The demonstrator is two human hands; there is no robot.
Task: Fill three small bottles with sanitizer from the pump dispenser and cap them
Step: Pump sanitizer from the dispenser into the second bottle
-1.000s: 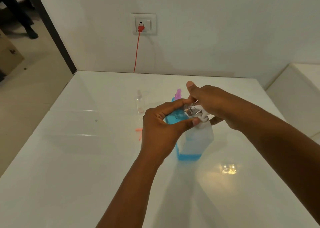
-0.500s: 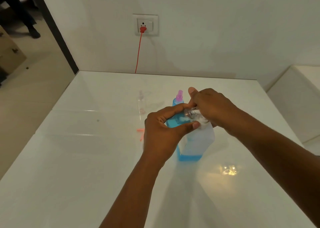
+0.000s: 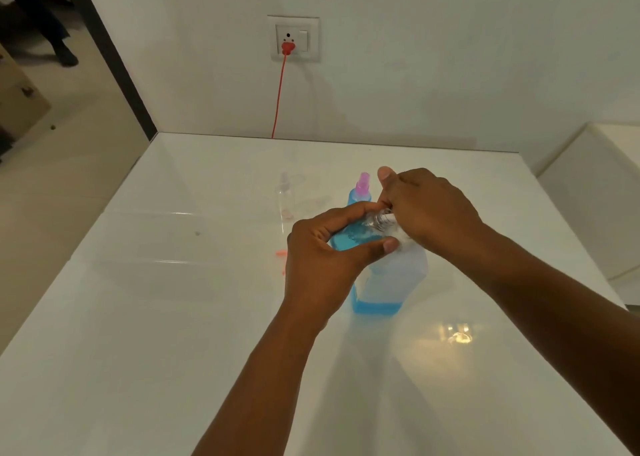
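Note:
A large translucent pump dispenser [image 3: 391,282] with a little blue sanitizer at its bottom stands mid-table. My left hand [image 3: 322,258] grips a small bottle [image 3: 353,239] partly filled with blue liquid, tilted with its clear neck against the pump's nozzle. My right hand [image 3: 426,209] lies curled over the pump head, which is hidden beneath it. Behind them stands a blue-filled small bottle with a pink cap [image 3: 361,190]. An empty clear small bottle [image 3: 285,199] stands further left.
A small pink cap piece [image 3: 282,254] lies on the white glossy table [image 3: 156,317] left of my left hand. A red cord [image 3: 278,99] runs from a wall socket down behind the table's back edge. A white unit [image 3: 595,196] stands to the right.
My right hand has sunk lower over the pump head and curled more. The small bottle in my left hand stays at the nozzle.

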